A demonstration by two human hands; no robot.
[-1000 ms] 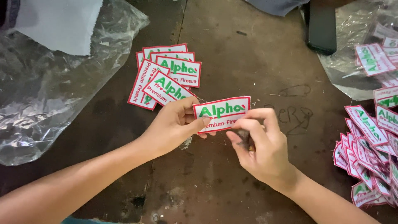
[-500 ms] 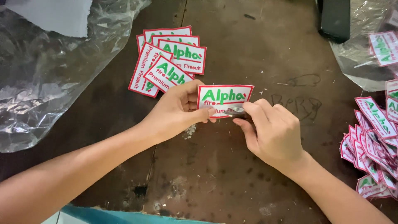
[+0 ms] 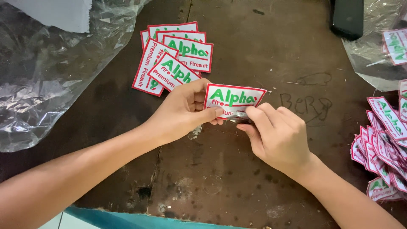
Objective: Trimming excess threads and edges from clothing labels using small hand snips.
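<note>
White cloth with a red stitched border and green lettering makes up the embroidered patch (image 3: pixel 234 99) at the middle of the head view, raised a little above the dark, scuffed wooden worktop (image 3: pixel 263 46). The left hand (image 3: pixel 182 111) pinches the patch's left edge, thumb lying along its lower border and fingers tucked behind. The right hand (image 3: pixel 277 138) is closed on a small metal tool (image 3: pixel 240 114), probably thread snips, though most of it is hidden by the fingers; its tip sits at the patch's lower edge, touching or just short of it.

Up and left of the held patch, a fanned stack of like patches (image 3: pixel 174 59) lies flat on the worktop, overlapping one another. Far to the right of the held patch, a looser heap of patches (image 3: pixel 383 148) spills along the frame's edge. Crumpled clear plastic sheeting (image 3: pixel 51 80) spreads well to the left of the patch, and a second plastic bag (image 3: pixel 377 51) with more patches inside lies up and to the right. A dark flat object (image 3: pixel 347 19) rests above that, near the top edge.

The patch looks light and fairly stiff from its dense stitching, yet it should still flex if bent. It seems neither slippery nor fragile. A pinch at a border or corner, clear of the edge being worked, looks like the soundest hold.
</note>
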